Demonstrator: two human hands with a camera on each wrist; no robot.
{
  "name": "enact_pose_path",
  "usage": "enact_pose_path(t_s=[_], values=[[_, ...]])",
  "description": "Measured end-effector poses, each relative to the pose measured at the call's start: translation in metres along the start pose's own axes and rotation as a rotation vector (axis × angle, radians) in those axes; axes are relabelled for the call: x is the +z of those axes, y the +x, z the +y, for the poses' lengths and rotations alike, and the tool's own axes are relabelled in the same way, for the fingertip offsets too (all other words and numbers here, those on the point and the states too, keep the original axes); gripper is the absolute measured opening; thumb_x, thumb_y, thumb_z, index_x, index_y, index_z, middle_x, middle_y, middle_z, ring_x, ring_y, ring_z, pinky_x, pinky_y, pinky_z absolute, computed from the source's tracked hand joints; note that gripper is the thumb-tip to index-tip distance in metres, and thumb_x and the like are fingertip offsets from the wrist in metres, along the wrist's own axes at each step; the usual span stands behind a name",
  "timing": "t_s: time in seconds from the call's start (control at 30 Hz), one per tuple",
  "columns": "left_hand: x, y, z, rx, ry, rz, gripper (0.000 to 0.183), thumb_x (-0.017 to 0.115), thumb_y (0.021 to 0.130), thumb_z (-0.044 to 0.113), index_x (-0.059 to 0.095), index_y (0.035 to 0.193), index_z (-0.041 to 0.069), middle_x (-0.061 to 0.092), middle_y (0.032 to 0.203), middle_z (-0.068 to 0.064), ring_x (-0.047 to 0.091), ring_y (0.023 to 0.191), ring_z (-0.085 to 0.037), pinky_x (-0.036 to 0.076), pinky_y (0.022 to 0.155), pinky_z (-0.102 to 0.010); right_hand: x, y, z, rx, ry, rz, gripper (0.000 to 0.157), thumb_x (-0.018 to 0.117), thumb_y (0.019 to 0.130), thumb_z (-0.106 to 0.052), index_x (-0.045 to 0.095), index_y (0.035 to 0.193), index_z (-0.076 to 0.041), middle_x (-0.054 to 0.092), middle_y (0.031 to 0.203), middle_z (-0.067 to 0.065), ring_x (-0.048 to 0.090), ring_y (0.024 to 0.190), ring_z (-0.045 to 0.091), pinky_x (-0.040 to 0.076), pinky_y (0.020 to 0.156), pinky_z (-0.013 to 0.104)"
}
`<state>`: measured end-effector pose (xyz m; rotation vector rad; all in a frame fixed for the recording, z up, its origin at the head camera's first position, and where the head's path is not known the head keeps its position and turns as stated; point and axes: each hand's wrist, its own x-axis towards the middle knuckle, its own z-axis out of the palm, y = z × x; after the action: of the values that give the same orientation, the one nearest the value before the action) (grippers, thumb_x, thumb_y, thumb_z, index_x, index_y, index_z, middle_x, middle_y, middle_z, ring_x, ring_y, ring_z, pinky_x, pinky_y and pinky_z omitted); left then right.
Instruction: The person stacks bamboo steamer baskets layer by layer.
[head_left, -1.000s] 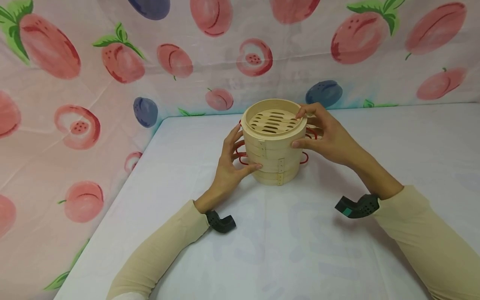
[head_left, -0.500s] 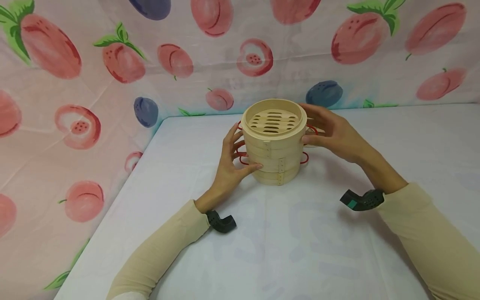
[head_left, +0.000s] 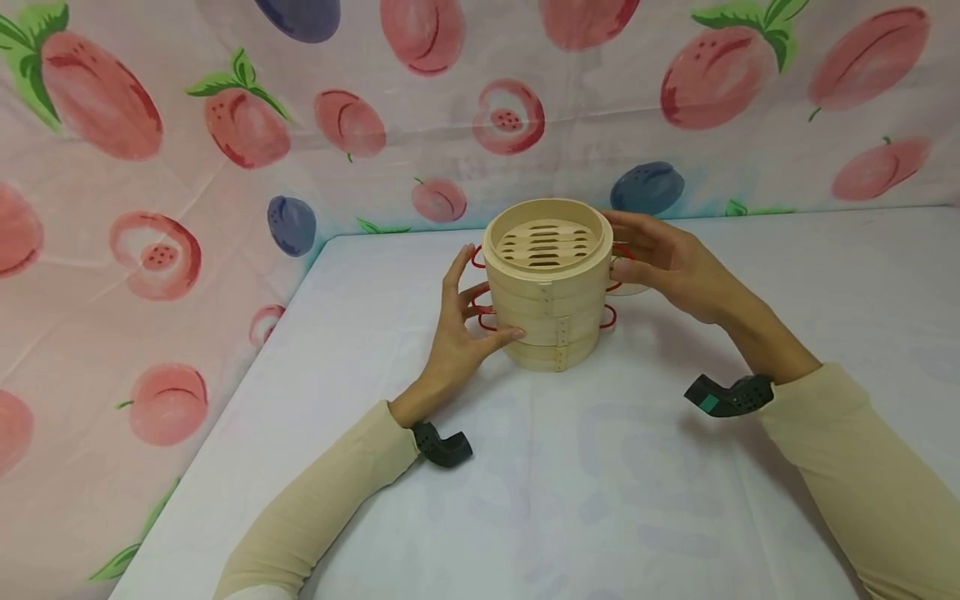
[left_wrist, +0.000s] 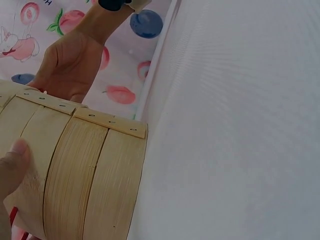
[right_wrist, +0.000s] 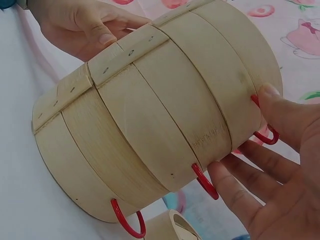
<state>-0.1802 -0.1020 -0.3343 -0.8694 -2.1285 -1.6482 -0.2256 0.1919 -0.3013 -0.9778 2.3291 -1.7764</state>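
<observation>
A round bamboo steamer stands upright on the white table as a stack of tiers, its slatted floor showing through the open top. Red loop handles stick out from its sides. My left hand grips the lower left side, thumb across the front and fingers round the back. On the upper right, my right hand holds the top tier, thumb beside a red handle and fingers reaching behind. The stapled seams of the tiers are out of line.
Behind the stack on the right, a pale bamboo piece lies on the table, mostly hidden in the head view. A fruit-print cloth hangs along the back and left of the white tabletop.
The top tier has turned, its front seam shifting right and a red handle emerging at upper left. My right hand has moved right, its fingers leaving the rim. The left hand stays put.
</observation>
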Motion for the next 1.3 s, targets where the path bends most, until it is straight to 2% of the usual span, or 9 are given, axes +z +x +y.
enact_pose_path(t_s=[0.33, 0.53, 0.7, 0.93, 1.17, 1.3], values=[[-0.0010, 0.0014, 0.0005, -0.026, -0.042, 0.005, 0.091, 0.073, 0.079, -0.008, 0.016, 0.150, 0.002, 0.018, 0.154, -0.013, 0.045, 0.122, -0.037, 0.043, 0.089, -0.055, -0.0011, -0.0008, 0.0015, 0.001, -0.008, -0.004, 0.052, 0.052, 0.098, -0.006, 0.035, 0.147, -0.013, 0.041, 0.146, 0.009, 0.042, 0.130, 0.022, 0.046, 0.092, 0.022], [-0.0011, 0.0022, 0.0015, -0.043, -0.034, 0.014, 0.091, 0.073, 0.078, -0.009, 0.018, 0.150, 0.002, 0.021, 0.153, -0.012, 0.046, 0.122, -0.036, 0.043, 0.089, -0.055, -0.0013, 0.0002, 0.0016, -0.012, -0.034, 0.003, 0.050, 0.050, 0.100, -0.008, 0.035, 0.147, -0.012, 0.041, 0.146, 0.009, 0.043, 0.129, 0.022, 0.045, 0.092, 0.021], [-0.0013, 0.0018, 0.0022, -0.045, -0.051, 0.027, 0.090, 0.072, 0.078, -0.011, 0.019, 0.149, 0.001, 0.022, 0.152, -0.012, 0.047, 0.122, -0.036, 0.044, 0.089, -0.055, -0.0005, 0.0003, 0.0023, -0.017, -0.002, 0.023, 0.048, 0.049, 0.100, -0.008, 0.037, 0.146, -0.010, 0.044, 0.141, 0.011, 0.046, 0.126, 0.020, 0.049, 0.088, 0.025], [-0.0018, 0.0013, 0.0029, -0.014, -0.052, 0.032, 0.086, 0.073, 0.077, -0.011, 0.023, 0.146, 0.000, 0.026, 0.149, -0.014, 0.047, 0.120, -0.037, 0.043, 0.088, -0.057, 0.0005, 0.0003, 0.0028, -0.011, 0.021, 0.033, 0.046, 0.048, 0.101, -0.010, 0.038, 0.146, -0.011, 0.046, 0.139, 0.011, 0.047, 0.125, 0.020, 0.050, 0.086, 0.026], [-0.0019, 0.0015, 0.0038, 0.023, -0.038, 0.031, 0.085, 0.073, 0.076, -0.012, 0.023, 0.144, -0.004, 0.023, 0.148, -0.023, 0.045, 0.121, -0.039, 0.043, 0.087, -0.058, 0.0021, 0.0005, 0.0024, 0.003, 0.058, 0.045, 0.045, 0.048, 0.101, -0.010, 0.039, 0.145, -0.010, 0.046, 0.138, 0.012, 0.049, 0.121, 0.019, 0.051, 0.085, 0.027], [-0.0015, 0.0011, 0.0044, 0.022, -0.034, 0.033, 0.085, 0.073, 0.076, -0.012, 0.023, 0.144, -0.004, 0.023, 0.148, -0.021, 0.045, 0.121, -0.038, 0.043, 0.088, -0.057, 0.0026, 0.0009, 0.0034, 0.006, 0.072, 0.059, 0.045, 0.048, 0.101, -0.011, 0.039, 0.144, -0.009, 0.046, 0.138, 0.012, 0.050, 0.119, 0.019, 0.051, 0.085, 0.027]])
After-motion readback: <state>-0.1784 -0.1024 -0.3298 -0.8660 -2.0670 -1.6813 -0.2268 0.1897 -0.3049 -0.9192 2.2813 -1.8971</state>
